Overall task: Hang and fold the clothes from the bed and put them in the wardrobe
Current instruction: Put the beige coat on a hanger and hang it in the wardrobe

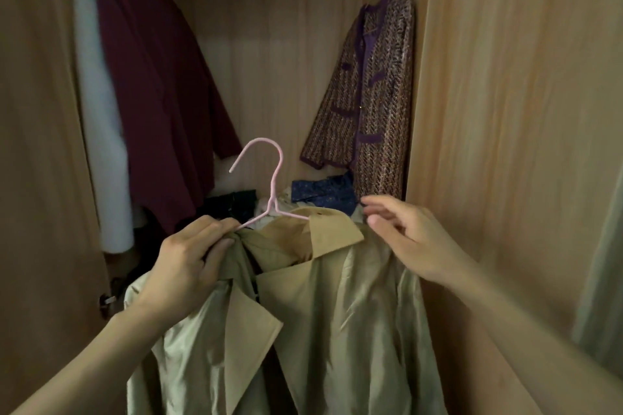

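1. Ten o'clock: a maroon coat (158,84) hangs there, with a white garment (97,118) just beside it.
2. One o'clock: a purple tweed jacket (374,84) hangs.
3. Dead centre: blue patterned cloth (327,192) lies below the jacket, with black clothes (232,202) heaped near it.

Both bare forearms reach forward and up from the lower corners toward the pink hanger (266,185). The left hand (188,263) is just below and to the left of the hanger's hook, back of the hand facing us, its fingers curled and its thumb pinching the hanger's left shoulder together with the cloth there. The right hand (404,239) hovers to the right of the hanger, apart from it, its fingers loosely spread and slightly bent, holding nothing.
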`<state>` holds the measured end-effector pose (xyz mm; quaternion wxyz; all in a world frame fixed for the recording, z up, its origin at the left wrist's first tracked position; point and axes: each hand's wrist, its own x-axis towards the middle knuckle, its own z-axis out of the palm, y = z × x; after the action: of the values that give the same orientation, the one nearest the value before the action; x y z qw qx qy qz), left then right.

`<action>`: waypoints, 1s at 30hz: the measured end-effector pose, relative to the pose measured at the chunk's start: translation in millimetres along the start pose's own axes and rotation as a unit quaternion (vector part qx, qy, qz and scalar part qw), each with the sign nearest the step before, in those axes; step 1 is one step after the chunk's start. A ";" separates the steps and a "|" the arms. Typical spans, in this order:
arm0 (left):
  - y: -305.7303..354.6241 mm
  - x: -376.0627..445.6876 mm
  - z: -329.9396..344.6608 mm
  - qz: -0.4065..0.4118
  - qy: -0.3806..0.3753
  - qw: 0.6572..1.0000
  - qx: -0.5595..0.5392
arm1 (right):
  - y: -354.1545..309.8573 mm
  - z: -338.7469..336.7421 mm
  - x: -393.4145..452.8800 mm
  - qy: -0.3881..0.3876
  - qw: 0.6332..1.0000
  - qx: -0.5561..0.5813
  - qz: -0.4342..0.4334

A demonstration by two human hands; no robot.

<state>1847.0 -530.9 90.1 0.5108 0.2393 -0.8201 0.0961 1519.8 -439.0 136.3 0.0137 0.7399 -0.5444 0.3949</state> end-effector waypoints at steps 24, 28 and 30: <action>-24.6 -15.9 -32.2 -0.035 -0.060 0.997 0.043 | -17.4 49.0 19.7 0.110 0.986 0.039 -0.116; -25.3 -15.6 -30.8 -0.059 0.006 0.997 0.045 | -19.3 50.7 20.4 0.089 0.988 0.015 -0.128; -28.1 -14.4 -32.9 -0.054 0.018 0.997 0.049 | -18.5 49.3 21.6 0.083 0.989 0.002 -0.119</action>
<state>1892.1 -537.8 90.0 0.5174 0.3062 -0.7911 0.1124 1565.1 -470.8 122.9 0.1038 0.7644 -0.4483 0.4516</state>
